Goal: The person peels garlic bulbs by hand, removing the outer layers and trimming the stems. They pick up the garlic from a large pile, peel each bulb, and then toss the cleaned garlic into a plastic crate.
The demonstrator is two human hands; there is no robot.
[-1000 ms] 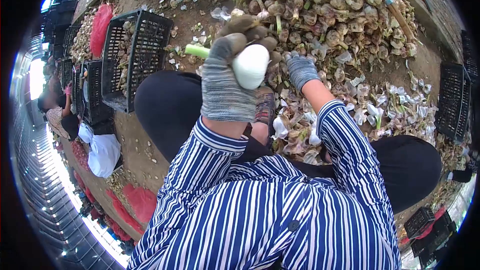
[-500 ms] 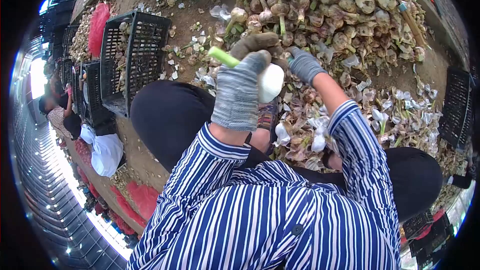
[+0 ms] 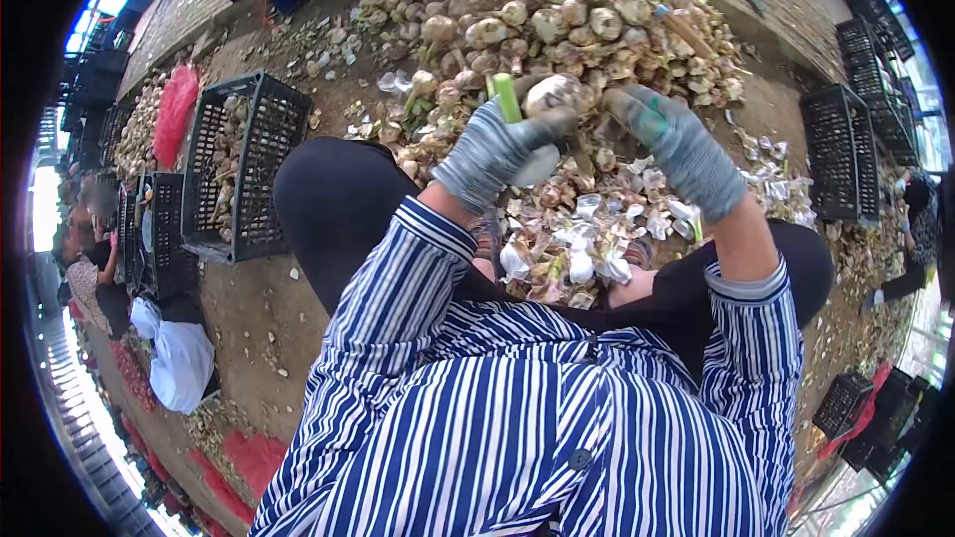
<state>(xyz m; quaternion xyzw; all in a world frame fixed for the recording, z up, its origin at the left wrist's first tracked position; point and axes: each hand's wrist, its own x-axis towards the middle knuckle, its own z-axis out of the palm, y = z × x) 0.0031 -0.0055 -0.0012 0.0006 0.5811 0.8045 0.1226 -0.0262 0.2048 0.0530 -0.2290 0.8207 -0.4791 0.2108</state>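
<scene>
My left hand [image 3: 497, 149], in a grey knit glove with dark fingertips, is closed round a garlic bulb. The bulb's cut green stem [image 3: 507, 97] sticks up past the fingers, and its smooth white peeled side [image 3: 537, 167] shows below the hand. At the left fingertips is a second garlic bulb [image 3: 557, 96], still in its dirty skin. My right hand [image 3: 671, 139], gloved alike, is just right of that bulb with its fingers curled together. Whatever lies within the right fingers is hidden. Behind both hands rises a heap of unpeeled garlic [image 3: 597, 15].
White and brown garlic skins [image 3: 587, 239] cover the ground between my knees. A black crate [image 3: 249, 164] with garlic stands left, a black crate [image 3: 841, 154] right. A red net bag [image 3: 177, 114] and a white sack [image 3: 181, 363] lie left. Another person [image 3: 95, 278] is at far left.
My right hand has come back from the heap to beside my left hand. An unpeeled bulb now shows at the left fingertips. The view has shifted, showing more of the heap's far side.
</scene>
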